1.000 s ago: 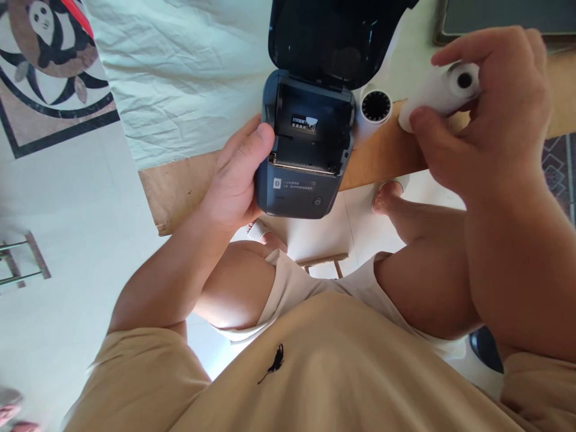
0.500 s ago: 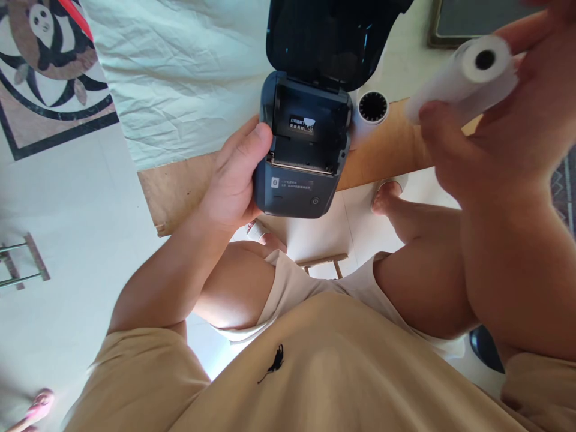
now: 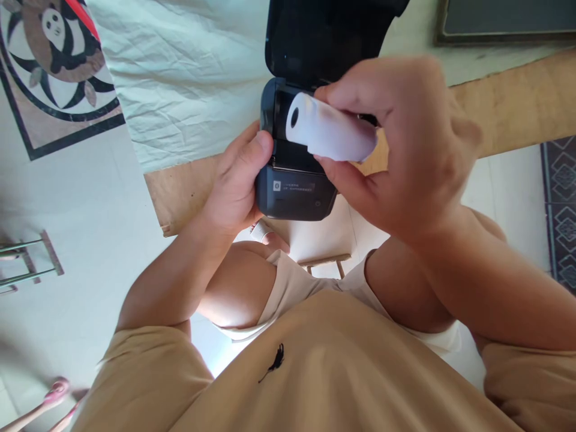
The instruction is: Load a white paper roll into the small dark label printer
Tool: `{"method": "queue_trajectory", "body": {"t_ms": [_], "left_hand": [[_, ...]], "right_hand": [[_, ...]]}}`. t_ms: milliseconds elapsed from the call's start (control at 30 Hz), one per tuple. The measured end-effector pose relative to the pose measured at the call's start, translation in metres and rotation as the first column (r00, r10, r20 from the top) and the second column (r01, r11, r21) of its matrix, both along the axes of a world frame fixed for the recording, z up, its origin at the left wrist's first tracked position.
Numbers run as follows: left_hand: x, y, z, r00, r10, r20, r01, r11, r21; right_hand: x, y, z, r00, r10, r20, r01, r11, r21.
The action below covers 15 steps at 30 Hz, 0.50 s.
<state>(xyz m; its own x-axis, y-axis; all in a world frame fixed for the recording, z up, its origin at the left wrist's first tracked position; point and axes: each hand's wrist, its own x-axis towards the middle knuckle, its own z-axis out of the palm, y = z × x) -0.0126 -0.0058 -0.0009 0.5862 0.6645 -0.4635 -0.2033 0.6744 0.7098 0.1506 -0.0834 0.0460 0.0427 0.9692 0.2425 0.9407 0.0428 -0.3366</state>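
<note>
My left hand [image 3: 240, 174] grips the left side of a dark label printer [image 3: 294, 198], thumb on its edge. The printer's black lid [image 3: 333, 42] is swung up, baring the paper bay. Between the thumb and fingers of my right hand [image 3: 405, 138] is a white paper roll [image 3: 333, 129], tilted, with its dark core hole facing left. The roll's left end is over the bay; whether it touches the inside I cannot tell. My right hand and the roll hide the bay's right part.
A wooden table edge [image 3: 517, 99] with a pale cloth [image 3: 189, 78] runs across in front of me. A dark flat tray-like object [image 3: 508, 21] lies at the upper right. On the floor at left is a small metal-barred stool or rack [image 3: 31, 261]; another person's foot [image 3: 56, 390] shows lower left.
My right hand has brought the paper roll from the far right leftwards over the printer's bay, turning its end to the left. My left hand still holds the printer in nearly the same place.
</note>
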Motion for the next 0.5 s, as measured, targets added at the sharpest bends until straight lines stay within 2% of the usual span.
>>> {"method": "queue_trajectory", "body": {"t_ms": [67, 200, 500], "left_hand": [[0.0, -0.001, -0.005, 0.997, -0.026, 0.072, 0.02, 0.996, 0.084], [0.001, -0.002, -0.009, 0.992, -0.021, 0.124, 0.004, 0.991, 0.135], [-0.001, -0.003, -0.005, 0.988, -0.038, 0.151, 0.017, 0.99, 0.137]], "right_hand": [[0.0, 0.0, -0.003, 0.998, -0.032, 0.058, 0.031, 0.999, 0.02], [-0.003, 0.001, -0.006, 0.999, 0.006, 0.054, -0.017, 0.977, 0.211], [-0.004, 0.008, -0.016, 0.999, 0.042, -0.013, -0.039, 0.981, 0.191]]}}
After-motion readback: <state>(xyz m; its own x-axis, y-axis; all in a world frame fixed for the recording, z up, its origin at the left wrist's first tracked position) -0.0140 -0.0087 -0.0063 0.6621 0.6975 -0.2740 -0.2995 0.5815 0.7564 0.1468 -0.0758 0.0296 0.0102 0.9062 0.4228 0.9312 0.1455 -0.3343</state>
